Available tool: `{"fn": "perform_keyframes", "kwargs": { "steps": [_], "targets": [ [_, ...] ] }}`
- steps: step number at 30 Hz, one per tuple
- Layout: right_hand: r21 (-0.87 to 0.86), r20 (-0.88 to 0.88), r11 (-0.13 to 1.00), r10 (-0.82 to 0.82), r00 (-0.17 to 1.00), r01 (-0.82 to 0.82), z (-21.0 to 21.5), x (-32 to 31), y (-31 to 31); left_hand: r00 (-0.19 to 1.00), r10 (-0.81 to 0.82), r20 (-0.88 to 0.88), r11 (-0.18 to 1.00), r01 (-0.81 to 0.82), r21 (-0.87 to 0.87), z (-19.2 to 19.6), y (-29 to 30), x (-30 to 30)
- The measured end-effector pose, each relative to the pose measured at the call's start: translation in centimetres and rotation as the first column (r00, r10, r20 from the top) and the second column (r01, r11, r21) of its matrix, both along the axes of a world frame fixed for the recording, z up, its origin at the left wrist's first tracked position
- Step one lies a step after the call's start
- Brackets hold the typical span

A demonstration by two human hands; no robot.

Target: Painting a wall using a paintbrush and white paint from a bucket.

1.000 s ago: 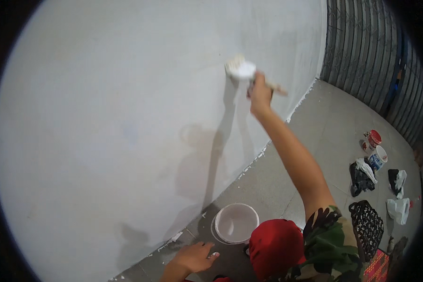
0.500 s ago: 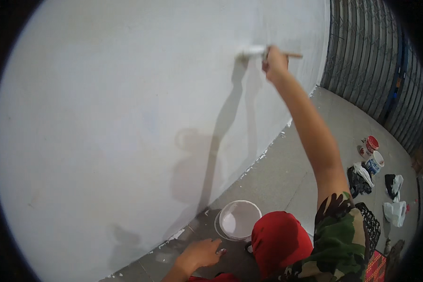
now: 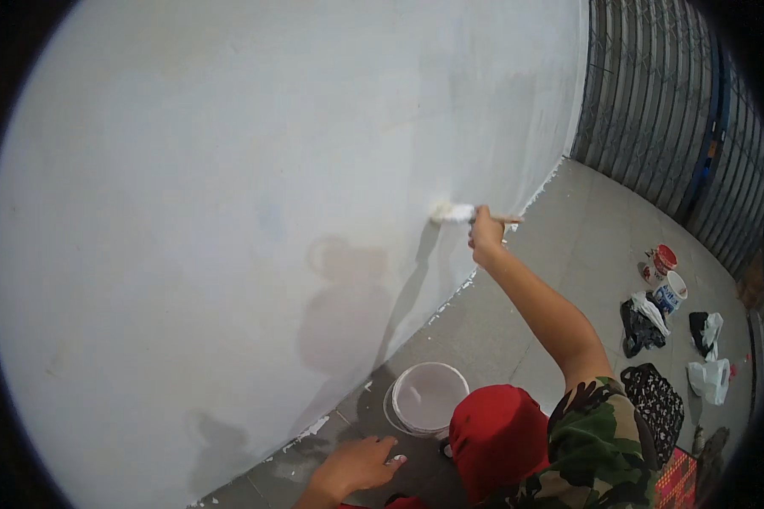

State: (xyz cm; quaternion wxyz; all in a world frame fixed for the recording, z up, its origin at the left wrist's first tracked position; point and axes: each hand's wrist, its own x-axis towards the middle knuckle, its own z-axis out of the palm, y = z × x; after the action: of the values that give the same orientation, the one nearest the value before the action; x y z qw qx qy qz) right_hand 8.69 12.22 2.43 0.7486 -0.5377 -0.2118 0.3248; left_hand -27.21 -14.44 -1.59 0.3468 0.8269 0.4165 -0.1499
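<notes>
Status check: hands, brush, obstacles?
Right hand gripping brush, its head at the wall. Left hand open, empty, near bucket. Bucket on floor beside wall base.

Prob. a shop unit or garage, can't tell which: grey folding metal gate [image 3: 641, 106] on R, grey floor tiles [image 3: 547, 267], long white wall [image 3: 178, 178]. Paint job site too, w/ paintbrush [image 3: 460, 213] at wall, bucket [image 3: 433, 378], tubs [image 3: 670, 292] & plastic bags [image 3: 710, 381] on tiles.

Soft shadows [image 3: 344, 327] mark the dimly lit wall [image 3: 161, 212]; fisheye distortion bows the gate [image 3: 645, 102]
</notes>
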Motion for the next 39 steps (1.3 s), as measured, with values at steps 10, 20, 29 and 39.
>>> {"fn": "perform_keyframes", "kwargs": {
  "steps": [10,20,29,39],
  "targets": [
    [0.147,0.131,0.987,-0.087,0.988,0.067,18.9,0.6,5.4,0.999,0.034,-0.023,0.999,-0.034,0.02,-0.6,0.9,0.4],
    [0.405,-0.124,0.909,-0.05,0.991,0.096,13.2,1.1,5.2,1.0,-0.008,-0.02,1.0,0.008,-0.013,-1.8,1.9,1.9],
    [-0.169,-0.011,0.982,-0.089,0.996,0.085,-4.3,3.3,-0.4,0.999,0.007,-0.05,0.999,-0.009,-0.041,-0.3,1.4,2.1],
    [-0.296,-0.074,0.953,-0.085,0.994,0.06,-6.7,0.4,-2.0,1.0,0.022,0.001,0.999,-0.022,0.041,0.3,0.2,1.2]
  ]
}}
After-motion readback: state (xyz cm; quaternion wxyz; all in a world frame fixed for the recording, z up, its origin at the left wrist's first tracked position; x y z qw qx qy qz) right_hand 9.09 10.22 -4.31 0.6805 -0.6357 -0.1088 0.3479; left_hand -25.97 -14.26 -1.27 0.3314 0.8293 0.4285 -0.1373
